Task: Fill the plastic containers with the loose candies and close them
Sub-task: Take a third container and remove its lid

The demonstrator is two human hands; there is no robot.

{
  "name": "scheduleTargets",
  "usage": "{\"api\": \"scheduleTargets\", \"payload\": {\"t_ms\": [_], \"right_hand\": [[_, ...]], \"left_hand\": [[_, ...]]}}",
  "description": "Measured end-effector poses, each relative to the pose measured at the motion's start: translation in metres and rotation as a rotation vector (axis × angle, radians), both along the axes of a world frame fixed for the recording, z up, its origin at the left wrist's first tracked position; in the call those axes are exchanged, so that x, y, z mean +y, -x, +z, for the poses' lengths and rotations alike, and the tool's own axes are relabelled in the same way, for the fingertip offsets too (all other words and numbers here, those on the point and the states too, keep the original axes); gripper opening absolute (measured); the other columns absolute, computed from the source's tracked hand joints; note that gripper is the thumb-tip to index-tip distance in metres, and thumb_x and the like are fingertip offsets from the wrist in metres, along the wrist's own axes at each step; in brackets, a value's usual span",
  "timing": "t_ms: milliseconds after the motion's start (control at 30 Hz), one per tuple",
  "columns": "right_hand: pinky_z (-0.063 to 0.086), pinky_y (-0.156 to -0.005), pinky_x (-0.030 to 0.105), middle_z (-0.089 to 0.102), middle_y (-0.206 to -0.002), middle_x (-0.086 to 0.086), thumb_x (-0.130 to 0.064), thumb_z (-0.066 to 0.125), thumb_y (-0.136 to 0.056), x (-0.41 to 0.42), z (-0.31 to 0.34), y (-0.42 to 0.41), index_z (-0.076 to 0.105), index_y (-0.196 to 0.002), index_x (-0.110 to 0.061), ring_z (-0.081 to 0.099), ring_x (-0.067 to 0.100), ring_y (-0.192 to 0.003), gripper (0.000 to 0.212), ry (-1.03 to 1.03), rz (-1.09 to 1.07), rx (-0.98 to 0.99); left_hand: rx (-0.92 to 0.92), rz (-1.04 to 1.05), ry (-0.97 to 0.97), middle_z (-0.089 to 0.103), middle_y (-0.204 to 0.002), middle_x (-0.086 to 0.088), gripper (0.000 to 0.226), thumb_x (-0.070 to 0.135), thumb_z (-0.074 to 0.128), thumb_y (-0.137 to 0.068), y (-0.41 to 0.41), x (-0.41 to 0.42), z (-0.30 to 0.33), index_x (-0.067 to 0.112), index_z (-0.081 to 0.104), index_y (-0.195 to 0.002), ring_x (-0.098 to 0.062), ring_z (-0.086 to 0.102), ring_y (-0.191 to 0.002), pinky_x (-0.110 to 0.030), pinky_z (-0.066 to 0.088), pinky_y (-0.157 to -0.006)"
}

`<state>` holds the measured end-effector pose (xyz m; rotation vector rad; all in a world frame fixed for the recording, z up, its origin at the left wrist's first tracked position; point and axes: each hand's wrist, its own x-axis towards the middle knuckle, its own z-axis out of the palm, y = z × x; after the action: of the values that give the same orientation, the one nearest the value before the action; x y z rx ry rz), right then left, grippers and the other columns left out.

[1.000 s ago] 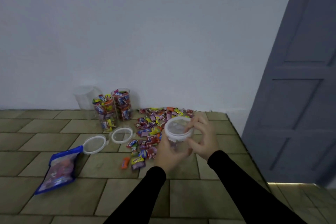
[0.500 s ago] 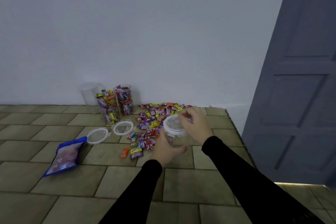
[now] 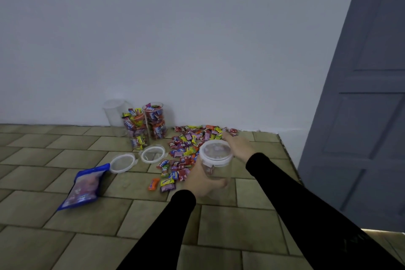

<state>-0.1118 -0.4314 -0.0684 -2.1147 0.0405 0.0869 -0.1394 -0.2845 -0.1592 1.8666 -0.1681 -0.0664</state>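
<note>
Here, in the head view, the left hand grips the lidded jar above the floor, beside the candies. The right hand reaches past it, fingers loose over the pile, holding nothing visible. The lid should come off before any candies are gathered.
</note>
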Motion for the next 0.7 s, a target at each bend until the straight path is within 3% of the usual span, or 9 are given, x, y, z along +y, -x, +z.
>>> {"api": "scheduleTargets", "payload": {"t_ms": [100,167,233,333,433,533,600,700], "right_hand": [[0.04,-0.075,0.031,0.061,-0.101,0.013,-0.059,0.028,-0.098,-0.002,0.013,-0.009,0.058,-0.12,-0.011,0.052,0.024,-0.082,0.061,0.145,0.094,0.227],[0.041,-0.072,0.032,0.059,-0.096,0.013,-0.06,0.032,-0.096,-0.004,0.012,-0.015,0.053,-0.127,-0.018,0.05,0.023,-0.081,0.056,0.098,0.145,0.371],[0.037,-0.065,0.03,0.057,-0.09,0.018,-0.055,0.035,-0.098,-0.006,0.007,-0.021,0.055,-0.119,-0.019,0.046,0.021,-0.078,0.047,0.031,0.169,0.408],[0.03,-0.056,0.026,0.045,-0.063,0.001,-0.044,0.041,-0.099,-0.006,0.004,-0.027,0.052,-0.084,-0.021,0.036,0.016,-0.059,0.03,-0.077,0.152,0.377],[0.031,-0.05,0.023,0.044,-0.05,-0.004,-0.034,0.048,-0.096,-0.003,0.005,-0.032,0.045,-0.067,-0.019,0.036,0.014,-0.05,0.033,-0.023,0.113,0.281],[0.042,-0.06,0.027,0.056,-0.071,0.002,-0.028,0.054,-0.088,0.002,0.005,-0.033,0.055,-0.075,-0.015,0.052,0.019,-0.066,0.018,0.195,0.058,0.056],[0.044,-0.07,0.028,0.061,-0.083,-0.003,-0.021,0.054,-0.081,0.009,0.011,-0.029,0.06,-0.078,-0.02,0.056,0.018,-0.08,0.007,0.338,0.052,-0.123],[0.042,-0.073,0.027,0.064,-0.082,-0.007,-0.025,0.048,-0.085,0.034,0.021,-0.017,0.063,-0.076,-0.023,0.057,0.016,-0.076,0.017,0.654,0.241,-0.414]], "left_hand": [[-0.019,-0.041,-0.001,0.055,-0.127,0.018,0.097,0.027,0.088,-0.056,0.0,0.003,0.002,0.032,0.034,-0.136,0.004,0.051,-0.118,-0.009,0.042,-0.089],[-0.018,-0.063,-0.011,0.053,-0.128,0.018,0.095,0.023,0.088,-0.06,-0.001,0.006,0.002,0.03,0.033,-0.137,0.005,0.05,-0.117,-0.009,0.042,-0.089],[-0.006,-0.078,-0.035,0.054,-0.128,0.016,0.097,0.027,0.088,-0.059,-0.003,0.008,0.001,0.028,0.033,-0.139,0.001,0.051,-0.117,-0.013,0.044,-0.091],[0.006,-0.08,-0.076,0.055,-0.126,0.016,0.094,0.03,0.088,-0.058,-0.006,0.01,-0.001,0.031,0.035,-0.136,-0.006,0.054,-0.115,-0.02,0.047,-0.094],[0.018,-0.082,-0.088,0.055,-0.127,0.016,0.097,0.035,0.088,-0.056,-0.009,0.011,-0.003,0.031,0.034,-0.136,-0.006,0.054,-0.115,-0.024,0.048,-0.096],[0.027,-0.09,-0.086,0.053,-0.13,0.015,0.096,0.03,0.089,-0.06,-0.007,0.01,-0.002,0.031,0.032,-0.138,-0.003,0.052,-0.115,-0.012,0.045,-0.089],[0.022,-0.087,-0.076,0.052,-0.13,0.015,0.095,0.026,0.088,-0.063,-0.006,0.01,0.001,0.031,0.031,-0.139,-0.001,0.052,-0.115,-0.005,0.044,-0.082],[0.027,-0.104,-0.064,0.052,-0.131,0.017,0.094,0.024,0.087,-0.065,-0.005,0.011,0.001,0.034,0.031,-0.14,-0.002,0.051,-0.118,-0.009,0.044,-0.087]]}}
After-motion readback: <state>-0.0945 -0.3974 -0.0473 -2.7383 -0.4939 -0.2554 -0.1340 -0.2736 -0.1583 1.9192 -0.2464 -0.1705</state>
